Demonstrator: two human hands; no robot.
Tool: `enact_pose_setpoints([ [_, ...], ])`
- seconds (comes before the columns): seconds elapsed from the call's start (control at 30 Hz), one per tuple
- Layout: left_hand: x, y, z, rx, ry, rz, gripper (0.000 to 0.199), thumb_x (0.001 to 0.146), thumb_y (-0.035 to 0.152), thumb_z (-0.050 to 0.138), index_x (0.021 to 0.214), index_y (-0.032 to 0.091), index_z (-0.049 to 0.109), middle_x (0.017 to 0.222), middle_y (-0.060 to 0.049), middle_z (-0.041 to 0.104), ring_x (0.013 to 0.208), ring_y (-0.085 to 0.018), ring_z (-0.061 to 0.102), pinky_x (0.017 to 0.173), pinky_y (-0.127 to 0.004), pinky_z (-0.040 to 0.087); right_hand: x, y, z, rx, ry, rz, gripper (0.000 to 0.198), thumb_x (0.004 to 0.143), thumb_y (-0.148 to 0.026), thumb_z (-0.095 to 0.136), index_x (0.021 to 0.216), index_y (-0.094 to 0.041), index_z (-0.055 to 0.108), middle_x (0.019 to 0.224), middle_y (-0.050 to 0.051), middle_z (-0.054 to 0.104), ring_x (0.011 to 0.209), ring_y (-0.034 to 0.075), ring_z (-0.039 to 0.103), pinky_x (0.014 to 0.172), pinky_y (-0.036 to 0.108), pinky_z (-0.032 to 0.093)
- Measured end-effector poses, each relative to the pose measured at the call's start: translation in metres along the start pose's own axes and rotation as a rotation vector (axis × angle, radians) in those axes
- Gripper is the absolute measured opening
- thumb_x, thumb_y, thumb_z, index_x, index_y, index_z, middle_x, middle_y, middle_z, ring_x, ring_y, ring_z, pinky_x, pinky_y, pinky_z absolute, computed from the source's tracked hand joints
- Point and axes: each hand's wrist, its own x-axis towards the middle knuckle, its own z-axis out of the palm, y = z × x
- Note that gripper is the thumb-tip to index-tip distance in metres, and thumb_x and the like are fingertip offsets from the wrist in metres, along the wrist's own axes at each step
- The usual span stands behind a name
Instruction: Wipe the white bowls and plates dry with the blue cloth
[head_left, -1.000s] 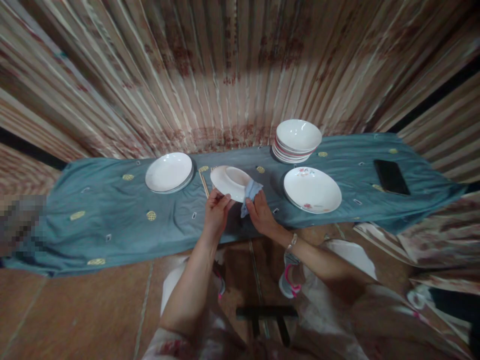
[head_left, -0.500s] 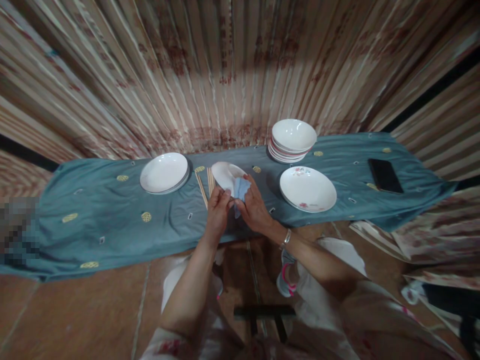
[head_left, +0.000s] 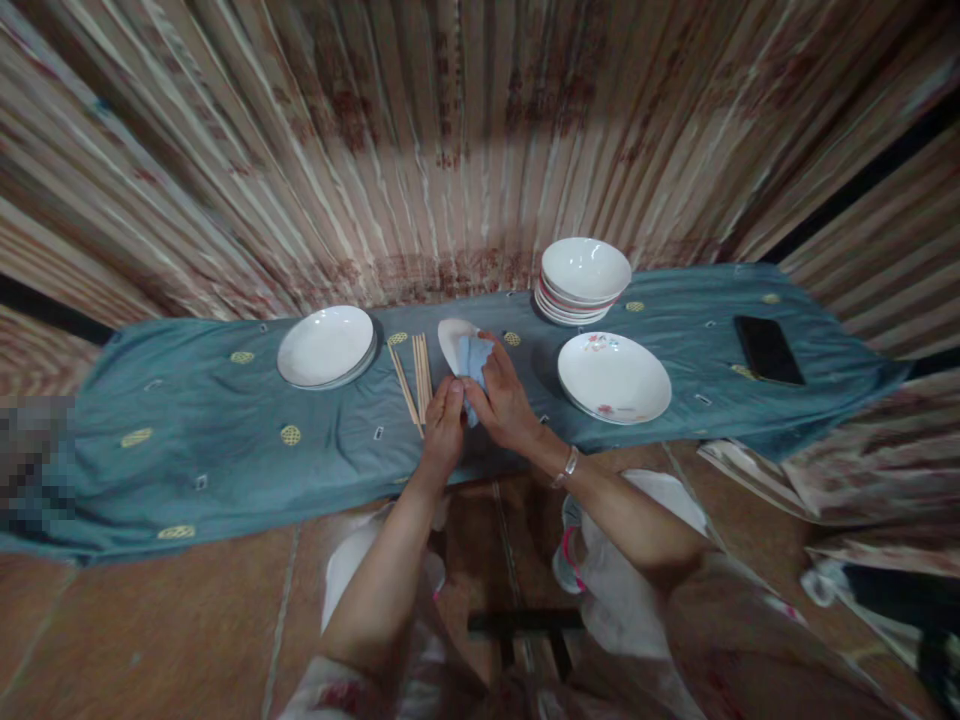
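Note:
My left hand (head_left: 445,415) is closed on the near edge of a tilted white dish (head_left: 452,340). Much of the dish is hidden behind a cloth and my fingers, so I cannot tell if it is a bowl or a plate. In my closed right hand (head_left: 510,402) is a light blue cloth (head_left: 474,358), pressed against the dish. Both hands meet above the near middle of the table. Just left of them, several wooden chopsticks (head_left: 421,365) lie on the tablecloth, one or two set apart at an angle.
A stack of white bowls (head_left: 585,270) stands at the back right, with floral-patterned plates (head_left: 615,378) in front. More white plates (head_left: 326,345) are stacked to the left. A black phone (head_left: 769,350) lies far right on the green tablecloth (head_left: 240,430). A curtain (head_left: 450,150) hangs behind.
The dish has turned in my hands and shows less of its white surface. My right hand and the cloth have shifted slightly up and left over it. The chopsticks show more fully.

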Motion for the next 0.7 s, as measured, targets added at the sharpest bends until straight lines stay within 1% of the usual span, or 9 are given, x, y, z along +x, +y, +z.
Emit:
enact_pose_setpoints([
  [0.07, -0.001, 0.000, -0.001, -0.023, -0.012, -0.006, 0.030, 0.087, 0.049, 0.059, 0.078, 0.021, 0.059, 0.076, -0.002, 0.060, 0.077, -0.017, 0.058, 0.070, -0.027, 0.048, 0.001, 0.000, 0.001, 0.002, -0.003, -0.013, 0.046, 0.099, -0.034, 0.041, 0.138, -0.009, 0.045, 0.150, 0.021, 0.042, 0.148, 0.027, 0.029, 0.121, 0.052, 0.029],
  [0.17, -0.001, 0.002, -0.003, -0.062, 0.011, -0.038, 0.028, 0.086, 0.047, 0.061, 0.076, 0.021, 0.056, 0.073, -0.001, 0.057, 0.073, -0.015, 0.057, 0.066, -0.026, 0.048, -0.002, 0.001, 0.002, 0.004, -0.022, -0.038, 0.043, 0.098, -0.032, 0.042, 0.135, -0.010, 0.047, 0.151, 0.022, 0.041, 0.148, 0.028, 0.028, 0.121, 0.053, 0.030],
  [0.3, -0.002, 0.010, -0.004, -0.175, 0.007, -0.135, 0.029, 0.078, 0.046, 0.068, 0.074, 0.021, 0.053, 0.070, 0.002, 0.054, 0.063, -0.012, 0.052, 0.056, -0.023, 0.045, -0.010, 0.005, 0.002, -0.022, -0.056, -0.109, 0.039, 0.099, -0.031, 0.041, 0.129, -0.008, 0.050, 0.150, 0.025, 0.041, 0.149, 0.028, 0.027, 0.121, 0.054, 0.031],
  [0.4, -0.002, 0.017, -0.004, -0.213, 0.014, -0.172, 0.032, 0.071, 0.046, 0.073, 0.072, 0.021, 0.053, 0.070, 0.002, 0.053, 0.062, -0.010, 0.050, 0.053, -0.020, 0.045, -0.017, 0.010, 0.001, -0.027, -0.063, -0.161, 0.035, 0.099, -0.030, 0.041, 0.123, -0.007, 0.052, 0.150, 0.028, 0.040, 0.150, 0.028, 0.024, 0.120, 0.056, 0.032],
  [0.5, -0.001, 0.021, -0.004, -0.188, 0.003, -0.177, 0.031, 0.066, 0.043, 0.075, 0.074, 0.020, 0.055, 0.072, 0.003, 0.054, 0.065, -0.010, 0.052, 0.056, -0.020, 0.048, -0.024, 0.014, -0.001, -0.018, -0.061, -0.175, 0.031, 0.099, -0.029, 0.041, 0.119, -0.009, 0.053, 0.151, 0.026, 0.040, 0.150, 0.027, 0.022, 0.119, 0.057, 0.033],
  [0.57, -0.001, 0.021, -0.004, -0.164, -0.011, -0.171, 0.030, 0.066, 0.041, 0.074, 0.076, 0.020, 0.056, 0.072, 0.003, 0.053, 0.066, -0.010, 0.053, 0.060, -0.021, 0.050, -0.028, 0.016, -0.003, -0.006, -0.073, -0.160, 0.029, 0.099, -0.029, 0.042, 0.118, -0.011, 0.054, 0.151, 0.024, 0.040, 0.150, 0.027, 0.023, 0.119, 0.058, 0.033],
  [0.7, -0.001, 0.021, -0.003, -0.112, -0.028, -0.155, 0.027, 0.068, 0.040, 0.072, 0.077, 0.019, 0.057, 0.070, 0.004, 0.052, 0.066, -0.010, 0.052, 0.062, -0.021, 0.049, -0.034, 0.019, -0.006, 0.015, -0.095, -0.119, 0.033, 0.100, -0.030, 0.040, 0.126, -0.013, 0.051, 0.150, 0.021, 0.043, 0.150, 0.027, 0.024, 0.119, 0.060, 0.032],
])
